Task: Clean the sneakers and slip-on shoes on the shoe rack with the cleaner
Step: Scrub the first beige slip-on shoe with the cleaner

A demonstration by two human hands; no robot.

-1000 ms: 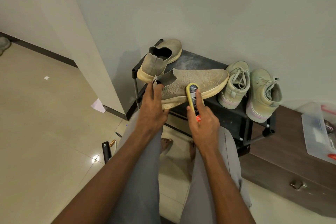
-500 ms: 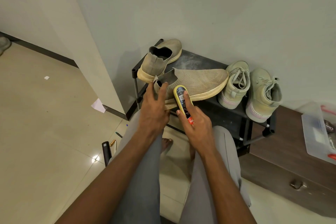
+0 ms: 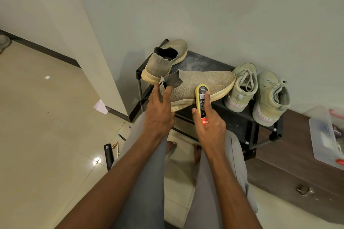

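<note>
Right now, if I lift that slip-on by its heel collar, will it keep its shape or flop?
Probably flops some: the slip-on shoe has a knit upper whose collar already folds under the left hand. The thick sole should stay stiff. It likely feels light.

The light is dim and even, with a greenish cast. A small bright glare spot sits on the floor tiles (image 3: 96,161), below and left of the left hand (image 3: 158,115). Soft shadow falls on the wall (image 3: 130,72) just above that hand — and under the shoe rack (image 3: 242,117) beside the right hand (image 3: 210,126). Straight lines bow toward the edges — wide-angle distortion. Focus is fairly sharp centrally, softer at the far right.
</note>
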